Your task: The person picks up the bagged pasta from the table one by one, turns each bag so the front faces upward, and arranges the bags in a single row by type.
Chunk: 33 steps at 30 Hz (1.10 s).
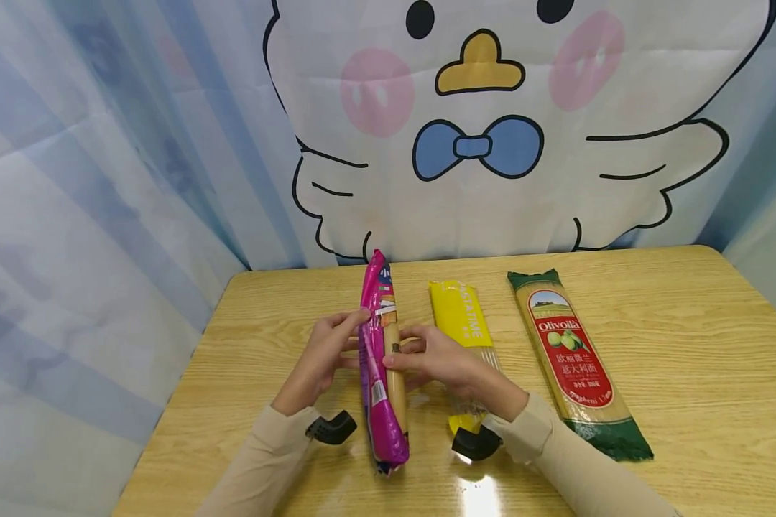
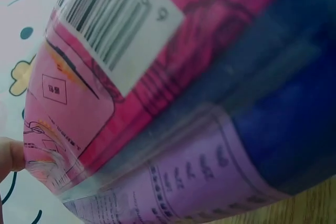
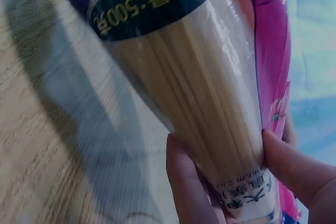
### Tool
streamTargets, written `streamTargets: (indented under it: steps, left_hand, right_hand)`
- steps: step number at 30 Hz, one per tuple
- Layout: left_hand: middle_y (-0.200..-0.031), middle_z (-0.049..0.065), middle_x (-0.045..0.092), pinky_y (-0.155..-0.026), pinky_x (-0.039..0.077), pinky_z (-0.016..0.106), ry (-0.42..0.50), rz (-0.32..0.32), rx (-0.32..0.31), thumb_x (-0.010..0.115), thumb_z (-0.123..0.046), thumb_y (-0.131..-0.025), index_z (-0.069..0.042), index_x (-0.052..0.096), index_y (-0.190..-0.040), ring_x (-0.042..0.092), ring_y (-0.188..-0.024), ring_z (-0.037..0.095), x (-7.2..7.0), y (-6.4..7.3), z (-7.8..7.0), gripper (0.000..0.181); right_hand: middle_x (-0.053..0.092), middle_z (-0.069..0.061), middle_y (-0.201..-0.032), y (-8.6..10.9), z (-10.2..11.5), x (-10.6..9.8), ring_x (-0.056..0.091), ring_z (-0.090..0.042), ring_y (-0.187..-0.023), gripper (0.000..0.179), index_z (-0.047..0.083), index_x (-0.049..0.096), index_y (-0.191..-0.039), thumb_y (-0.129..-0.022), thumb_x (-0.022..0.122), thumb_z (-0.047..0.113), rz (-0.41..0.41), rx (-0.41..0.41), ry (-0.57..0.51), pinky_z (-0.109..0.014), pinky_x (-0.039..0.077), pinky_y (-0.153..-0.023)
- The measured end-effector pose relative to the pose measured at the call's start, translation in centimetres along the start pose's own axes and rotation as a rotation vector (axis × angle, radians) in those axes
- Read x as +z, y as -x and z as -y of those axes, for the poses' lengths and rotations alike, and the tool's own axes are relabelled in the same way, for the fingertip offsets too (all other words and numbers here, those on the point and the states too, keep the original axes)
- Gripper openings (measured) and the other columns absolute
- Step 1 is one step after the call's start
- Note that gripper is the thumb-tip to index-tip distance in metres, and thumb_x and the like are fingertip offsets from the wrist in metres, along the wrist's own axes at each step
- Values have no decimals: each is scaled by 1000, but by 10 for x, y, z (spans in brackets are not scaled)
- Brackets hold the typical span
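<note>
Both hands hold a magenta pack of spaghetti lengthwise above the table, turned so its side and back face the head camera. My left hand grips its left edge, thumb on top and fingers underneath. On the other edge, my right hand pinches the clear window side between thumb and fingers. A barcode and printed panels of the pack fill the left wrist view. Pale dry strands show through the pack's window in the right wrist view. A yellow pasta pack lies right of it, partly hidden by my right forearm.
Farther right lies a green-ended spaghetti pack with a red label. All this is on a wooden table. A curtain with a cartoon bird hangs along the table's back edge, and pale blue cloth covers the left side.
</note>
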<state>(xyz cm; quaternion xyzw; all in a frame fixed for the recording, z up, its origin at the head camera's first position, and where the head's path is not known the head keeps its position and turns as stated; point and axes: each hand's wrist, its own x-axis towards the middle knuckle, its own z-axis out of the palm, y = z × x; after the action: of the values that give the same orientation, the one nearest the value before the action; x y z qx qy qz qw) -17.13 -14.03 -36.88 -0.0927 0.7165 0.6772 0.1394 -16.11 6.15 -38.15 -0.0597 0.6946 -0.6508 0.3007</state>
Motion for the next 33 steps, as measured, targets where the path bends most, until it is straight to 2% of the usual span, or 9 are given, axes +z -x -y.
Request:
streamTargets:
  steps: [9,16,21,33]
  left_hand:
    - [-122,20,59,-70,61,33,19,49,18,62,-46,-94,1,49,-138,67,-93,21,-2,2,5,65]
    - [-128,16,60,-80,61,38,-9,-7,55,65,-50,-92,-5,55,-134,67,-107,25,-8,10,1,62]
    - [-126,14,61,-81,61,39,-6,-40,97,65,-47,-93,-7,57,-131,67,-108,27,-11,17,-6,55]
    - [-123,19,64,-75,62,39,-42,-48,133,67,-31,-95,-8,57,-133,66,-104,28,3,27,-14,46]
  right_hand:
    - [63,-23,-114,2,2,4,68,-25,-85,70,-8,35,-142,-90,73,19,-28,-33,8,-40,61,-73]
    - [62,-21,-114,4,6,5,67,-24,-83,68,-7,37,-142,-90,73,19,-54,-33,37,-41,61,-72]
    - [60,-21,-114,4,5,4,67,-24,-84,69,-7,36,-143,-91,73,19,-68,-43,38,-43,61,-72]
    - [60,-20,-111,0,3,5,66,-24,-83,70,-7,39,-141,-89,76,20,-97,-60,55,-41,62,-70]
